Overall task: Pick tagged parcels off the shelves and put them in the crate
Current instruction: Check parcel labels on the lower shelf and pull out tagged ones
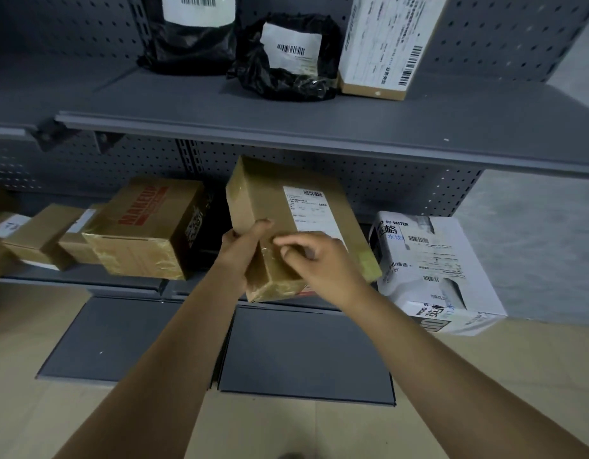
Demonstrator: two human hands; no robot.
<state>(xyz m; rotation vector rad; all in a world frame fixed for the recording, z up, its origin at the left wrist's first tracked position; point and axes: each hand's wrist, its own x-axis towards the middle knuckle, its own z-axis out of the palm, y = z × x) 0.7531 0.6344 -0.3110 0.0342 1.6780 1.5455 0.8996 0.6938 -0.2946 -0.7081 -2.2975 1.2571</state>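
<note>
Hands meet on a taped cardboard parcel held tilted before the lower shelf: the left hand grips its near left edge, the right hand pinches its top with curled fingers, a white box just right.

Brown taped cardboard parcel with white barcode label, tilted, held off lower shelf in front of grey pegboard, between both hands.
</note>
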